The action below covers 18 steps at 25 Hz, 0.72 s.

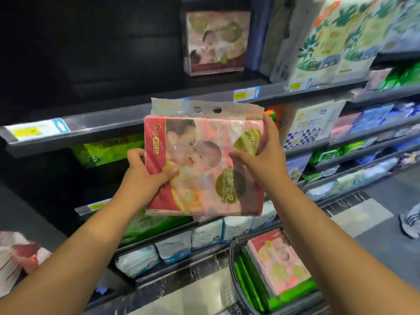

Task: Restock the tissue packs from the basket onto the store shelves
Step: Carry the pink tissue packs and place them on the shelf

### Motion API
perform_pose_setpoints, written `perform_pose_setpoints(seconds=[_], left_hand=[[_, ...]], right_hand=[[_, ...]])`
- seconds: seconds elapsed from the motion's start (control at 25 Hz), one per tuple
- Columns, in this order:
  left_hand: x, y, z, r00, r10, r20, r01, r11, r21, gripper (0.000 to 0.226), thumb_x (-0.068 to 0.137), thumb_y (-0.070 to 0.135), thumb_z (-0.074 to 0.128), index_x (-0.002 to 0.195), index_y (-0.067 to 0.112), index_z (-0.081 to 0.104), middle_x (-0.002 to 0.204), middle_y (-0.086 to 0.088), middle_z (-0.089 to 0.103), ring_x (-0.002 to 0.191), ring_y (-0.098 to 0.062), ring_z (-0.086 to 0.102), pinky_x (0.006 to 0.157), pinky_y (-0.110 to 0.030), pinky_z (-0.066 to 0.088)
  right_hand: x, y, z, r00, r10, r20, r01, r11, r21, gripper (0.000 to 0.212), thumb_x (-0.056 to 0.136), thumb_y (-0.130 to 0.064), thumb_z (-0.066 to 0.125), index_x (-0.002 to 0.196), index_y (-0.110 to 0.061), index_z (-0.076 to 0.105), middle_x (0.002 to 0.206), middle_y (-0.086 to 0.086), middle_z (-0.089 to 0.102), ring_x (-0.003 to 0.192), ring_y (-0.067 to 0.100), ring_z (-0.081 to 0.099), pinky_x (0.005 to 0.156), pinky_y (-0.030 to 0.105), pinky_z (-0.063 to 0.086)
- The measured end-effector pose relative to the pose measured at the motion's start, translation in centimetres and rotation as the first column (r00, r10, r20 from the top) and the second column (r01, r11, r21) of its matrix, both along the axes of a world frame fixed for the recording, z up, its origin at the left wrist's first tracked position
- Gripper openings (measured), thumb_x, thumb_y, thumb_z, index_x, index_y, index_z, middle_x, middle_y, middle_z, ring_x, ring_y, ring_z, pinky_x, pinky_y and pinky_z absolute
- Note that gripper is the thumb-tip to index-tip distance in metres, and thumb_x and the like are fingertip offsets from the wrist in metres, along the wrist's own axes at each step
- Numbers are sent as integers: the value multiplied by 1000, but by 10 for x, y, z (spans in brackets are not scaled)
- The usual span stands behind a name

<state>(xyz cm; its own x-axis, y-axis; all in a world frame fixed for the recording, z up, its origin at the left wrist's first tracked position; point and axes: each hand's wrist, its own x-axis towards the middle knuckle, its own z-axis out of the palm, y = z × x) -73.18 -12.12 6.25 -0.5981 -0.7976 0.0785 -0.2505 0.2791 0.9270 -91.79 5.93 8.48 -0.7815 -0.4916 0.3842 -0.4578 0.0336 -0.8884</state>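
Note:
I hold a pink and red tissue pack (pixel 202 164) upright in front of the shelves, at about the height of the middle shelf. My left hand (pixel 145 176) grips its lower left edge, thumb on the front. My right hand (pixel 263 155) is spread against its right side, fingers on the front and the top corner. One matching pack (pixel 216 42) stands on the upper shelf (pixel 141 110), whose left part is dark. The basket (pixel 234 264) sits low at the right and holds another pink pack (pixel 278 260) and green packs (pixel 250 285).
Green packs (pixel 106 148) lie on the shelf below the upper one. White and blue packs (pixel 172 246) fill the low shelves. Leaf-printed bundles (pixel 329 42) crowd the upper right. A red-and-white pack (pixel 16 255) shows at the far left. Someone's shoe (pixel 411 221) stands on the floor at right.

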Motion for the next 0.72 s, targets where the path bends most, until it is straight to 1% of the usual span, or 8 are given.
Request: perform_pose_setpoints(seconds=[0.12,0.16,0.28,0.36,0.44,0.52,0.6,0.72], left_hand=[[-4,1,31,999,34,-25,-37,992,-124,74,71,32,83,120,25,29,103,11,57,99,-17,60,85,-37,48],[-7,-1,43,999,32,-27,-36,985,-170,81,69,32,84,127,25,28,106,11,56,102,-17,59,89,-39,48],[-20,-5,77,999,10,-30,-18,961,-275,97,67,37,85,138,32,20,116,9,56,108,-20,58,95,-43,47],[-32,-8,102,999,20,-28,-28,945,-326,95,67,39,84,136,36,18,116,7,58,108,-21,59,93,-43,47],[-48,-13,125,998,28,-51,-44,934,-356,89,67,36,85,129,36,21,113,6,58,106,-19,58,89,-40,47],[-64,-17,145,997,29,-73,-55,921,-385,87,65,37,86,120,42,19,116,4,57,106,-16,58,89,-40,47],[-78,-20,159,996,28,-82,-59,911,-409,85,65,39,86,113,47,16,120,4,54,107,-14,57,90,-39,47],[-105,-27,176,989,54,-137,-108,895,-432,87,64,40,85,116,45,17,120,2,56,106,-15,58,88,-39,48]], right_hand=[[-5,-1,37,998,32,-56,-33,999,-21,105,68,-17,87,151,-23,24,150,-12,36,135,-2,34,111,18,30],[-10,-2,47,996,37,-79,-39,999,-27,106,67,-16,88,151,-24,24,150,-10,37,135,1,36,110,19,31],[-27,-7,76,991,39,-129,-48,996,-70,106,67,-17,88,151,-26,24,139,-16,42,128,-1,40,100,12,35],[-46,-15,92,985,52,-163,-65,995,-79,104,67,-20,87,150,-29,25,136,-19,42,124,-2,42,97,13,38],[-69,-22,105,977,65,-201,-85,992,-93,100,67,-27,87,147,-32,27,140,-13,44,125,4,47,102,27,45],[-90,-28,117,973,62,-222,-90,989,-117,95,65,-31,87,142,-36,30,140,-7,47,123,13,52,100,40,50],[-105,-32,129,969,52,-240,-90,985,-149,89,65,-29,88,134,-41,33,136,-5,50,117,17,57,94,40,54],[-127,-40,149,955,19,-296,-81,976,-200,85,67,-24,88,131,-41,35,134,-4,50,115,15,57,91,28,54]])
